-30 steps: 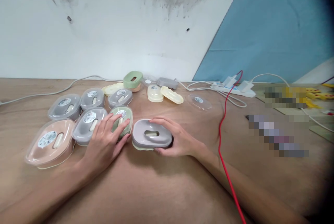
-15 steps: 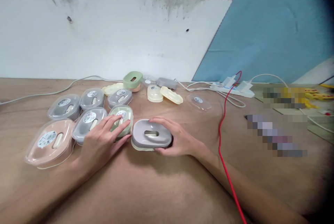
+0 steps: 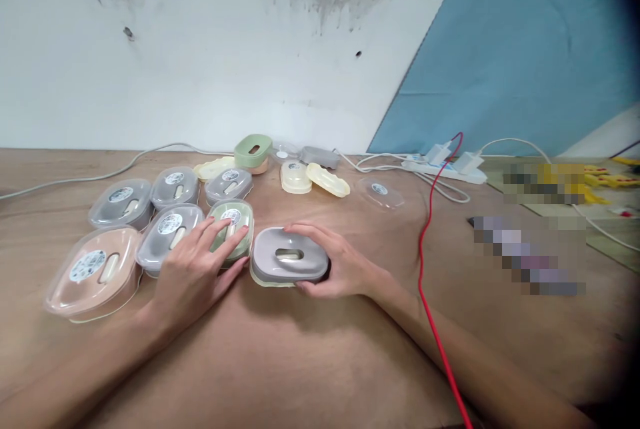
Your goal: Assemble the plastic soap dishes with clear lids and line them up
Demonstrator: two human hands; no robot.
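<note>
A grey oval plastic box (image 3: 290,249) with a slot in its top and a pale cream base sits on the table in front of me. My right hand (image 3: 335,262) grips it from the right, fingers along the far side and thumb on the near side. Left of it is a green oval box (image 3: 234,224) with a clear lid and round sticker. My left hand (image 3: 193,266) is curved over this green box, fingertips on its lid and thumb by its near side. A grey lidded box (image 3: 170,236) lies beside the left hand, partly covered by it.
A pink lidded box (image 3: 95,269) and several grey ones stand at left. Farther back are a green cover (image 3: 253,151), cream trays (image 3: 327,180) and a loose clear lid (image 3: 381,194). A red cable (image 3: 423,269) runs past my right forearm from a power strip (image 3: 445,168).
The view has shifted very slightly. Both hands keep their places on the two boxes.
</note>
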